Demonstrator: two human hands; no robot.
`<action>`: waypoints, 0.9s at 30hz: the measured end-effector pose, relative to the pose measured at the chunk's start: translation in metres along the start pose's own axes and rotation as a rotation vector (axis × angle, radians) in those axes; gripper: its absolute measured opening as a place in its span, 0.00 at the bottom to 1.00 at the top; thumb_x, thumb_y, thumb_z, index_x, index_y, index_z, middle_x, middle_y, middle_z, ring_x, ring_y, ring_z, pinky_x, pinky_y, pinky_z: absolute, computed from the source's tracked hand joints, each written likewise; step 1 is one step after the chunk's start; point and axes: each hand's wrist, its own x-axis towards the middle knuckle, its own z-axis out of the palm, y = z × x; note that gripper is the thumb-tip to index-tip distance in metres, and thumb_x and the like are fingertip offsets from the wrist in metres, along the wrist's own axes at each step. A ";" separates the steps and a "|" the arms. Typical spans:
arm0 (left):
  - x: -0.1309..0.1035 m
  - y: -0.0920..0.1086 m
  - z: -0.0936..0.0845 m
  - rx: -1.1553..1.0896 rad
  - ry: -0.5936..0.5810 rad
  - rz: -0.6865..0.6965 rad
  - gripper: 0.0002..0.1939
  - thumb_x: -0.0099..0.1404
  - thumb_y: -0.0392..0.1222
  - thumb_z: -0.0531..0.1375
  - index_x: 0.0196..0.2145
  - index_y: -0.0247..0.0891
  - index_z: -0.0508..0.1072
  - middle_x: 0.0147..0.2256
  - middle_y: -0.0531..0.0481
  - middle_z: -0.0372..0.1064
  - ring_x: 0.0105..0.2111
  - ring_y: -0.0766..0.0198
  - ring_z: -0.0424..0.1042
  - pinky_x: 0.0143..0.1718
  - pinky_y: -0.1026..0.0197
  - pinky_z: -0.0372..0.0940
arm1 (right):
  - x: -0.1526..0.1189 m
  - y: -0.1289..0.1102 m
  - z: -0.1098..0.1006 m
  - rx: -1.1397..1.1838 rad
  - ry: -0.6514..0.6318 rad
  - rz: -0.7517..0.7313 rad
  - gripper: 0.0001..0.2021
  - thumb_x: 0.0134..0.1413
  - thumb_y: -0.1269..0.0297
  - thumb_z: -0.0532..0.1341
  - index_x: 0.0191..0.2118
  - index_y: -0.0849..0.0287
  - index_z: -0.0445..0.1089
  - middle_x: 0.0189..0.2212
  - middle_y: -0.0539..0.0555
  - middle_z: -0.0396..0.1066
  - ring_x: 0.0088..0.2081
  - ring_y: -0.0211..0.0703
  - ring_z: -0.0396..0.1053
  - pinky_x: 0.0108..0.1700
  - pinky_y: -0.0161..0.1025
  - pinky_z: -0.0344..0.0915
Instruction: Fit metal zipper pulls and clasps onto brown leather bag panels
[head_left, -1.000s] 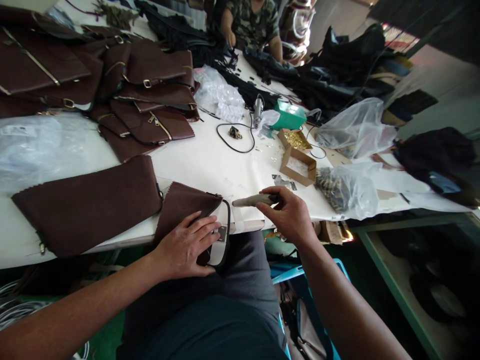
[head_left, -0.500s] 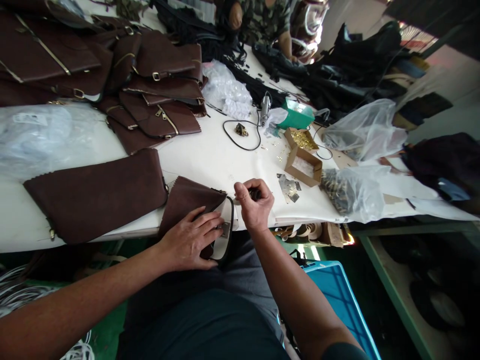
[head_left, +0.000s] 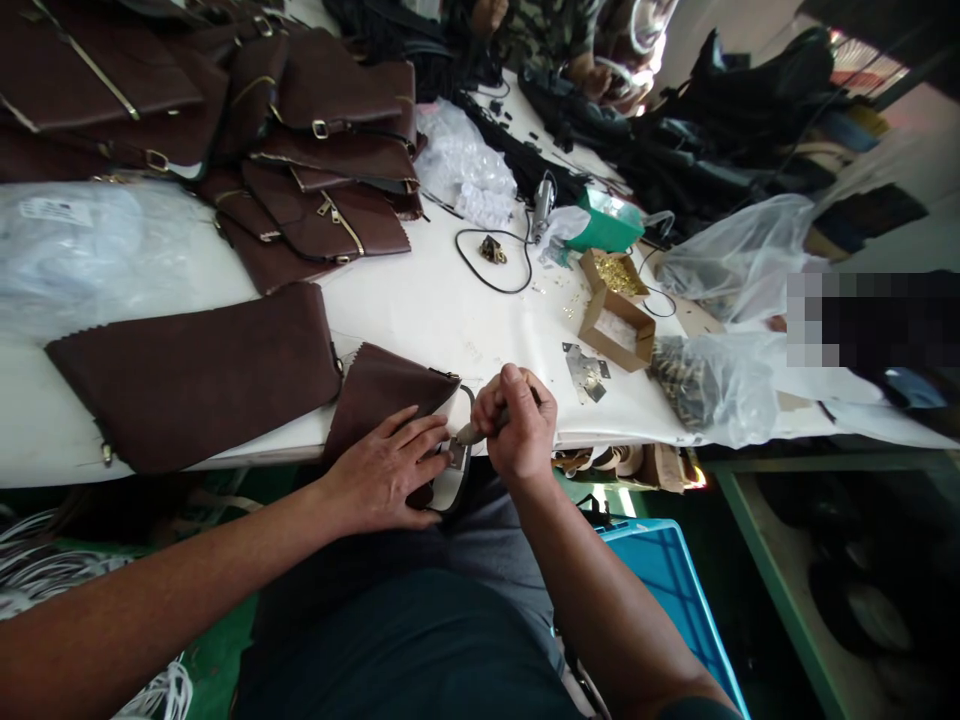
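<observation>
At the table's front edge lies a brown leather piece [head_left: 375, 388] with a white inner side and dark edging. My left hand [head_left: 386, 470] rests on it, fingers spread and flat, beside a small metal plate [head_left: 457, 455]. My right hand [head_left: 519, 422] is wrapped round a marker-like tool [head_left: 471, 434], whose tip points at the metal plate; the fist hides most of the tool. Left of them a larger brown leather panel [head_left: 199, 375] lies flat, a zipper pull at its corner.
Brown leather bags [head_left: 322, 120] pile up at the back left, near plastic wrapping [head_left: 97, 250]. Right of my hands are metal plates [head_left: 586, 372], cardboard boxes [head_left: 616, 330], a green box [head_left: 606, 222] and a bag of hardware [head_left: 712, 390]. A person's hand [head_left: 592, 78] shows across the table.
My right hand has turned and lowered, so the tool now points at the metal plate. My left hand stays on the leather. The view has shifted slightly.
</observation>
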 end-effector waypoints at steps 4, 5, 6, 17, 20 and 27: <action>0.001 0.000 0.000 0.011 -0.009 -0.010 0.38 0.63 0.67 0.67 0.61 0.40 0.76 0.67 0.37 0.68 0.70 0.43 0.61 0.77 0.42 0.42 | 0.006 0.002 -0.004 0.053 -0.028 0.024 0.24 0.65 0.48 0.67 0.26 0.54 0.58 0.18 0.42 0.58 0.16 0.32 0.56 0.20 0.34 0.55; 0.001 0.000 0.000 0.009 -0.016 -0.012 0.38 0.63 0.67 0.68 0.61 0.40 0.77 0.66 0.37 0.68 0.70 0.43 0.61 0.77 0.41 0.42 | 0.006 0.002 -0.004 0.063 -0.040 0.039 0.24 0.65 0.48 0.67 0.26 0.54 0.58 0.18 0.42 0.58 0.16 0.31 0.55 0.20 0.34 0.54; 0.001 0.000 0.001 0.006 -0.022 -0.015 0.37 0.62 0.66 0.68 0.61 0.39 0.77 0.66 0.36 0.68 0.70 0.43 0.61 0.77 0.41 0.42 | 0.005 0.003 -0.003 0.062 -0.055 0.056 0.24 0.65 0.48 0.67 0.26 0.54 0.58 0.18 0.42 0.58 0.16 0.31 0.55 0.20 0.34 0.53; -0.002 0.001 0.000 -0.036 0.039 0.011 0.37 0.63 0.62 0.68 0.61 0.34 0.73 0.65 0.33 0.69 0.71 0.42 0.60 0.77 0.38 0.45 | -0.031 -0.020 -0.006 -0.142 -0.208 -0.227 0.23 0.70 0.49 0.63 0.25 0.53 0.61 0.21 0.48 0.64 0.23 0.39 0.62 0.28 0.40 0.63; -0.002 0.002 -0.001 -0.045 0.046 0.014 0.40 0.63 0.62 0.68 0.64 0.33 0.70 0.64 0.34 0.70 0.70 0.42 0.60 0.77 0.40 0.45 | -0.037 -0.011 -0.006 -0.157 -0.243 -0.322 0.22 0.70 0.49 0.62 0.26 0.53 0.61 0.22 0.49 0.65 0.24 0.41 0.64 0.30 0.42 0.65; -0.001 0.004 -0.002 -0.038 0.052 -0.003 0.40 0.60 0.62 0.69 0.62 0.33 0.72 0.65 0.35 0.70 0.69 0.43 0.63 0.77 0.42 0.44 | -0.045 0.003 -0.021 -0.260 -0.176 -0.281 0.22 0.71 0.54 0.61 0.25 0.54 0.59 0.20 0.48 0.63 0.24 0.39 0.61 0.30 0.40 0.62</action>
